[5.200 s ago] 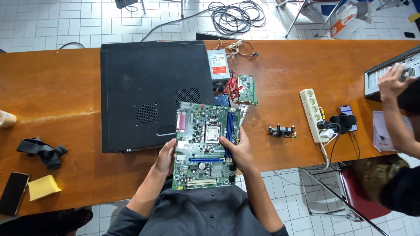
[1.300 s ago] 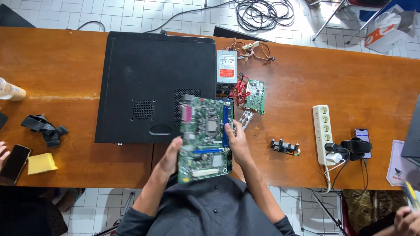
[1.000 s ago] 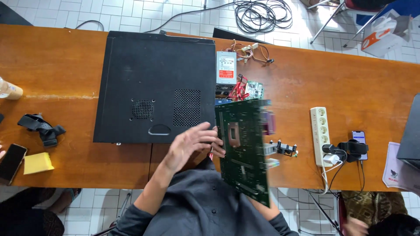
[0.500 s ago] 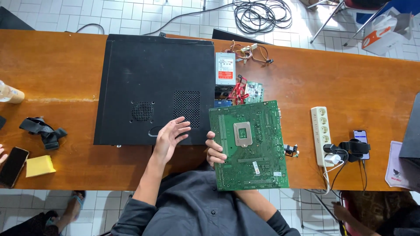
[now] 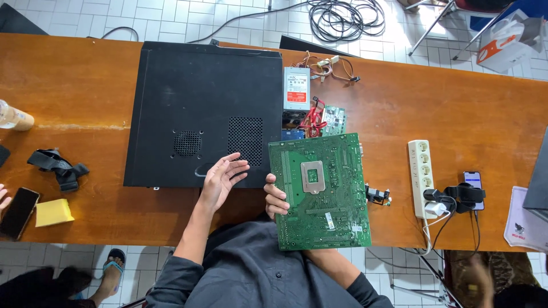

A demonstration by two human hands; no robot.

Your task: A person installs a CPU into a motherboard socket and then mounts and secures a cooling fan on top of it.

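The long wooden counter (image 5: 456,108) runs across the whole view. On it lies a big black computer case (image 5: 200,102), flat on its side, with two vented patches facing up. Just right of the case's lower corner is the green circuit board (image 5: 319,191), held flat with its solder side up and a square metal plate in its middle; its lower edge hangs past the counter's near edge, over the person's dark shirt.

The right hand (image 5: 275,198) grips the board's left edge, fingers curled over the top, the rest of the hand hidden under the board. The left hand (image 5: 220,179) is spread wide and holds nothing, hovering palm-up at the case's near edge, fingertips over the larger vent.

Above the board sits a grey power supply (image 5: 297,88) with loose coloured wires, and beside it a small green card (image 5: 333,120) with red cables. To the right of the board lies a white power strip (image 5: 421,177), with a plug and a phone (image 5: 472,182) near its lower end. A small black part (image 5: 377,195) lies just beside the board's right edge.

At the far left are a black strap (image 5: 54,166), a yellow pad (image 5: 52,212), a dark phone (image 5: 19,212) and a bottle (image 5: 14,117).
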